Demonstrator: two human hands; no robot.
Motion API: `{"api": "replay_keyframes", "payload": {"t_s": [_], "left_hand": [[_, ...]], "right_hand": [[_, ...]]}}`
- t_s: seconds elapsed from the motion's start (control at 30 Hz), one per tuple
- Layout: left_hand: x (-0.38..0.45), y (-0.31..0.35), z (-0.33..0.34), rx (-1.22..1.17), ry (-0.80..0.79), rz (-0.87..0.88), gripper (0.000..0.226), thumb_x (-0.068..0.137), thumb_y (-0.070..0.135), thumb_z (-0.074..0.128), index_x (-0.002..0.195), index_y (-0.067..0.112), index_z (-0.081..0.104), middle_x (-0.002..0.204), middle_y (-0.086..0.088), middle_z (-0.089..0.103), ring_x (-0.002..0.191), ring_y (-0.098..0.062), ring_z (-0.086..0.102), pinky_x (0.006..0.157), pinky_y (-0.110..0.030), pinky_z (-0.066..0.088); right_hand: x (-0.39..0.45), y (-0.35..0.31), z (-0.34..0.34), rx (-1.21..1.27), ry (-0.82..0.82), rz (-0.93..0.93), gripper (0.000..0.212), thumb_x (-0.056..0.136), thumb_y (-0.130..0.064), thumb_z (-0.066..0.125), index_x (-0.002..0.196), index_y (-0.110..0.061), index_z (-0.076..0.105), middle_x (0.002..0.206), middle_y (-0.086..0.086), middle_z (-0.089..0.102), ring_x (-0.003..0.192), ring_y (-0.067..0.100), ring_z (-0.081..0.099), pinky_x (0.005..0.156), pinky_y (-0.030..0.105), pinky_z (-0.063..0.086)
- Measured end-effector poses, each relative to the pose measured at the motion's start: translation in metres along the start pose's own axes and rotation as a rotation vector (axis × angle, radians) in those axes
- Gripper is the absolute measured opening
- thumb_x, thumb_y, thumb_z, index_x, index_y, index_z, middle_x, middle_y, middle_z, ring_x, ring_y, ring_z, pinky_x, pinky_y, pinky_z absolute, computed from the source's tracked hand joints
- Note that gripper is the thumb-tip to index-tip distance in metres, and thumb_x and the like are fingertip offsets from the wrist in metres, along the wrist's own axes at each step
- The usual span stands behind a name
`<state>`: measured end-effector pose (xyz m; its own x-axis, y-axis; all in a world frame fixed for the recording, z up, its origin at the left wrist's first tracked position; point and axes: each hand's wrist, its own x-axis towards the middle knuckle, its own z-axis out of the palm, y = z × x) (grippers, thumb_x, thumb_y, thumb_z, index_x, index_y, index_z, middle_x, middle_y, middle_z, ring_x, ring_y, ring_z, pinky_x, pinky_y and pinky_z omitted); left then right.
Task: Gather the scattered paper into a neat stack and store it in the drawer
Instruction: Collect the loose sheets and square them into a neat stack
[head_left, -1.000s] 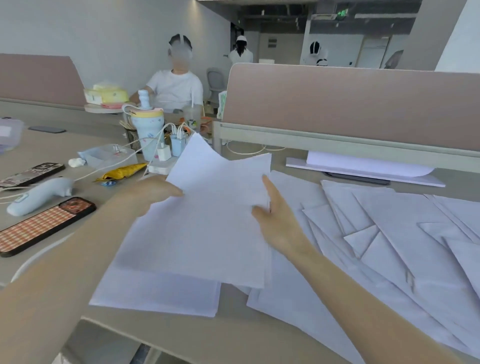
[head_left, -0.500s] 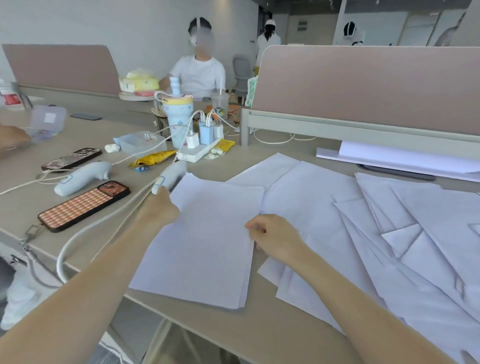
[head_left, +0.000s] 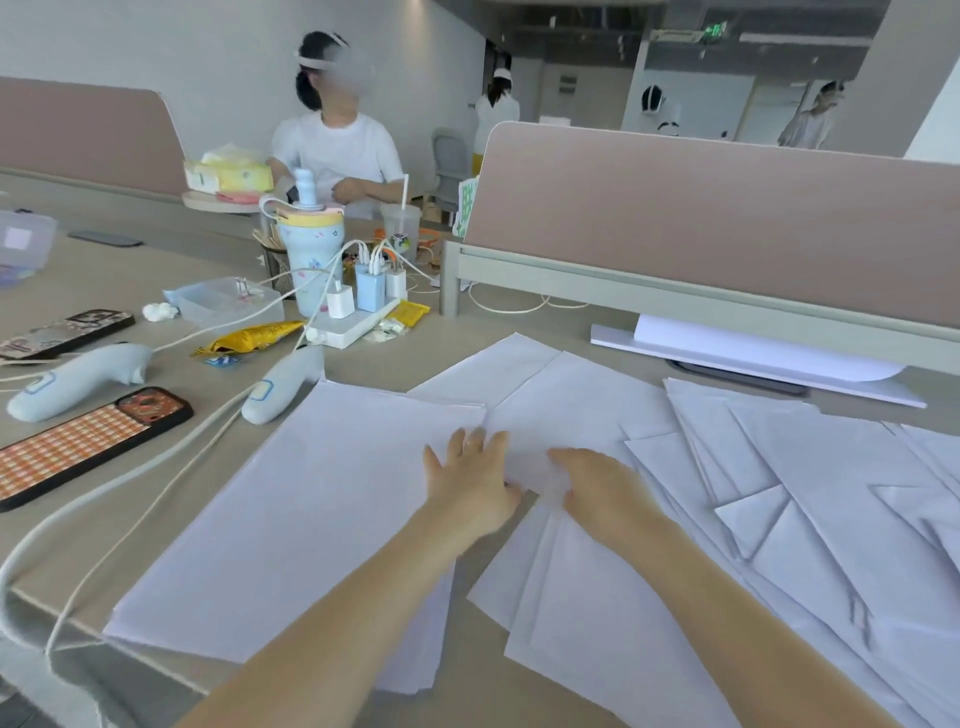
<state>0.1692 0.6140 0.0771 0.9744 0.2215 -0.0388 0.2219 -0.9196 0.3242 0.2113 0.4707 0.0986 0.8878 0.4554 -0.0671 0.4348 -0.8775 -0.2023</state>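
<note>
Fingers flat, left hand (head_left: 470, 480) pins the gathered stack (head_left: 291, 519) at the desk's near edge; right hand (head_left: 597, 486), loosely spread, presses a loose sheet (head_left: 571, 415) just beside. Best slide it across flat, edges matched.

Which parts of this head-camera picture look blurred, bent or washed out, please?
Head view: wide-angle bending curves the partition; the seated person's face is blurred out; the scattered paper is washed pale in even light, with soft shadows; both hands look sharp.
</note>
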Motion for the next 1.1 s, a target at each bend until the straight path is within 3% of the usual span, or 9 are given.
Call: {"api": "replay_keyframes", "payload": {"t_s": [0.07, 0.13, 0.23, 0.37, 0.47, 0.7, 0.83, 0.97, 1.1], "left_hand": [[0.003, -0.012, 0.009, 0.047, 0.084, -0.084, 0.054, 0.096, 0.036, 0.031, 0.147, 0.024, 0.019, 0.159, -0.001, 0.010, 0.146, -0.021, 0.005, 0.114, -0.050, 0.009], [0.005, -0.021, 0.011, -0.036, 0.209, -0.087, 0.049, 0.096, 0.022, 0.032, 0.145, 0.026, 0.027, 0.158, -0.001, 0.017, 0.145, -0.020, 0.013, 0.115, -0.043, 0.015], [0.008, -0.024, 0.010, -0.225, 0.233, -0.015, 0.053, 0.094, 0.003, 0.033, 0.141, 0.027, 0.041, 0.158, -0.002, 0.019, 0.146, -0.019, 0.014, 0.118, -0.034, 0.013], [0.006, -0.027, 0.015, -0.422, 0.330, 0.007, 0.047, 0.092, -0.003, 0.038, 0.132, 0.015, 0.054, 0.150, -0.004, 0.037, 0.140, -0.014, 0.031, 0.110, -0.017, 0.022], [0.009, -0.030, 0.012, -0.570, 0.421, -0.033, 0.041, 0.088, -0.005, 0.043, 0.120, 0.012, 0.062, 0.135, -0.001, 0.053, 0.129, -0.012, 0.046, 0.095, -0.007, 0.026], [0.010, -0.032, 0.010, -0.667, 0.432, -0.062, 0.041, 0.086, -0.006, 0.042, 0.116, 0.014, 0.062, 0.123, 0.003, 0.056, 0.117, -0.010, 0.050, 0.083, -0.003, 0.025], [0.010, -0.030, 0.010, -0.699, 0.444, -0.068, 0.041, 0.086, -0.006, 0.040, 0.114, 0.013, 0.062, 0.119, 0.005, 0.056, 0.108, -0.008, 0.051, 0.083, -0.007, 0.029], [0.008, -0.029, 0.009, -0.732, 0.446, -0.086, 0.042, 0.086, -0.007, 0.038, 0.114, 0.014, 0.062, 0.115, 0.006, 0.055, 0.102, -0.006, 0.050, 0.083, -0.011, 0.032], [0.005, -0.029, 0.005, -0.792, 0.460, -0.095, 0.042, 0.087, -0.006, 0.036, 0.113, 0.015, 0.062, 0.112, 0.007, 0.055, 0.101, -0.009, 0.053, 0.082, -0.014, 0.034]], "right_hand": [[0.004, 0.007, -0.003, -0.024, -0.010, 0.007, 0.049, 0.092, -0.011, 0.040, 0.140, -0.024, 0.039, 0.138, 0.002, 0.051, 0.122, 0.027, 0.051, 0.094, 0.031, 0.045], [0.009, 0.014, -0.004, 0.058, -0.059, 0.019, 0.048, 0.093, -0.027, 0.045, 0.140, -0.023, 0.037, 0.139, 0.000, 0.049, 0.125, 0.025, 0.048, 0.098, 0.033, 0.043], [0.013, 0.014, 0.001, 0.106, -0.145, 0.009, 0.076, 0.085, -0.061, 0.048, 0.148, -0.026, 0.020, 0.157, -0.006, 0.020, 0.145, 0.019, 0.016, 0.113, 0.042, 0.019], [0.023, -0.009, 0.021, 0.031, -0.185, 0.023, 0.082, 0.084, -0.070, 0.036, 0.150, -0.032, 0.005, 0.160, -0.009, -0.008, 0.147, 0.019, -0.011, 0.112, 0.056, -0.003], [0.045, -0.022, 0.020, -0.011, -0.152, 0.044, 0.067, 0.091, -0.061, 0.030, 0.149, -0.033, 0.010, 0.160, -0.008, -0.002, 0.147, 0.022, -0.003, 0.111, 0.059, 0.006], [0.062, -0.023, 0.015, -0.083, -0.185, -0.014, 0.058, 0.098, -0.045, 0.029, 0.149, -0.027, 0.009, 0.158, -0.006, 0.008, 0.145, 0.027, 0.010, 0.108, 0.057, 0.022], [0.069, -0.020, 0.010, -0.171, -0.068, -0.079, 0.052, 0.094, -0.023, 0.040, 0.144, -0.018, 0.025, 0.146, 0.003, 0.035, 0.125, 0.031, 0.040, 0.091, 0.039, 0.040], [0.072, -0.010, 0.000, -0.305, 0.111, -0.013, 0.037, 0.084, -0.003, 0.047, 0.118, -0.017, 0.047, 0.118, 0.006, 0.053, 0.104, 0.030, 0.056, 0.069, 0.031, 0.036], [0.068, 0.018, -0.023, -0.104, 0.339, 0.169, 0.028, 0.085, -0.001, 0.042, 0.104, -0.018, 0.057, 0.109, 0.003, 0.061, 0.097, 0.031, 0.062, 0.065, 0.027, 0.037]]}}
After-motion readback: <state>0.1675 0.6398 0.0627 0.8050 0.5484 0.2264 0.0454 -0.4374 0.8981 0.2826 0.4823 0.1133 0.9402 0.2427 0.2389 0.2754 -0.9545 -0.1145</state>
